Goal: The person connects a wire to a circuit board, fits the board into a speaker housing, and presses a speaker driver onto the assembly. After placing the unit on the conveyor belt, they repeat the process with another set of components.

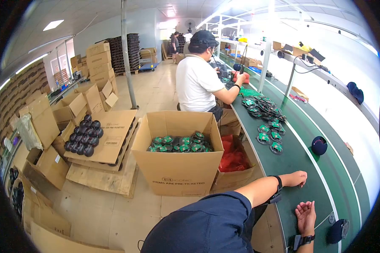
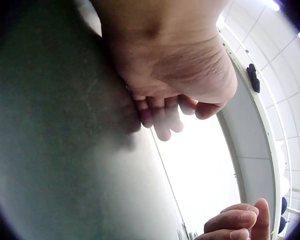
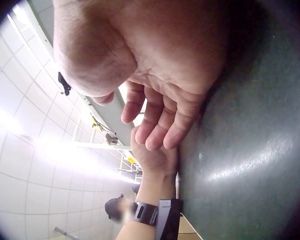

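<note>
My left hand [image 1: 294,178] rests on the dark green bench top [image 1: 297,196], its fingers loosely curled and nothing in them. Closer to me lies my right hand [image 1: 306,217], palm turned up and fingers slightly bent, also holding nothing. In the left wrist view the left palm [image 2: 172,65] faces the camera, with right fingertips [image 2: 235,222] at the bottom edge. The right wrist view shows the right palm [image 3: 165,75] at the bench surface, the left forearm behind it. A dark rounded housing [image 1: 338,231] and a small grey disc [image 1: 332,217] sit beside the right hand.
Round parts with green circuit boards [image 1: 276,147] lie farther along the bench, before a larger pile [image 1: 261,107]. Another dark housing [image 1: 319,145] stands on the green belt [image 1: 308,126]. A carton [image 1: 177,173] of similar parts stands left. A person in a white shirt [image 1: 198,80] sits ahead.
</note>
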Demonstrator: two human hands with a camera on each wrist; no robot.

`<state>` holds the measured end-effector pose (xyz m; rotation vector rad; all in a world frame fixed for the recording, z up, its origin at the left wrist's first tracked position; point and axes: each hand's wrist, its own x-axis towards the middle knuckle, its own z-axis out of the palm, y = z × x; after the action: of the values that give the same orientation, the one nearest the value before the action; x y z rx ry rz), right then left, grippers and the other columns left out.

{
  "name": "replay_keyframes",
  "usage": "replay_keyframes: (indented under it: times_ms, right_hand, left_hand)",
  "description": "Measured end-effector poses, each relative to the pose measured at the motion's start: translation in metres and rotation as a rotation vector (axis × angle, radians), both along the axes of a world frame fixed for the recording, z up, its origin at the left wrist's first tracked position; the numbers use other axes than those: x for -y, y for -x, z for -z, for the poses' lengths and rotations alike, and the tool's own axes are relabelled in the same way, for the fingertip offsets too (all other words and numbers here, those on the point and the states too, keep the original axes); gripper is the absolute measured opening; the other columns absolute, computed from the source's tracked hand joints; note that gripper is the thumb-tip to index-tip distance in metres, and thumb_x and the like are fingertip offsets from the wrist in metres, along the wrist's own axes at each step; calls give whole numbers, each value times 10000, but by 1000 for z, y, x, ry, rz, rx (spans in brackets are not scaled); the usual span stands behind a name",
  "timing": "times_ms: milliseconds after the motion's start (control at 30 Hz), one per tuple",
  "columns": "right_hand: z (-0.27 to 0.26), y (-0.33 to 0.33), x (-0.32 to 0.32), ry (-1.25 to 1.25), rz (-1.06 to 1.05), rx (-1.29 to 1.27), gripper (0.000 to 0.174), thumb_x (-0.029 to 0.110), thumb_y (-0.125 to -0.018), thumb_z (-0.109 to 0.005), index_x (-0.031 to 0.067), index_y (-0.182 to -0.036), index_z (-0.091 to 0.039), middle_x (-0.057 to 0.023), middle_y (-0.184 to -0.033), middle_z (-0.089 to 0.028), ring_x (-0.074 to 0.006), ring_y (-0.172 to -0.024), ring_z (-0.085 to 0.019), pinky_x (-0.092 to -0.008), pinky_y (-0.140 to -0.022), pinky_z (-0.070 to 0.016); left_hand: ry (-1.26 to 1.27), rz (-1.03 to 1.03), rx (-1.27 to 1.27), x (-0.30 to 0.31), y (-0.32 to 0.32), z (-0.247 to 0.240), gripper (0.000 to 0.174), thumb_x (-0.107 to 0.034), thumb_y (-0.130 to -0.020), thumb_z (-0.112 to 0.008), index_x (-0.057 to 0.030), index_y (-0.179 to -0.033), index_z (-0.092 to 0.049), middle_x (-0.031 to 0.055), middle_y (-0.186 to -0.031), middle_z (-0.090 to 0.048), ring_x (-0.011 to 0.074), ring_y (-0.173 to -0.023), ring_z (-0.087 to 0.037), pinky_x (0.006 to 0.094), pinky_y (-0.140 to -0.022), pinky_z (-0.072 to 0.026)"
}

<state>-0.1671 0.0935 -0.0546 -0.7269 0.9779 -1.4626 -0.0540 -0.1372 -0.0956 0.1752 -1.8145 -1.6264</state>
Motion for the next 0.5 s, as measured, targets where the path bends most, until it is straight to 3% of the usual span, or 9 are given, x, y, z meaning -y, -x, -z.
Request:
replay_keyframes:
  times_ms: [500]
  right_hand:
    - [5, 3, 2, 3, 9, 24, 348, 454, -1045, -444, 145, -947, -571, -52, -931, -672, -202, -859, -663, -337, -777, -563]
  left_hand:
    - [-21, 33, -29, 0, 0, 0, 45, -72, -891, -502, -46, -855, -497, 70, -765, -598, 170, -676, -609, 307, -644, -519]
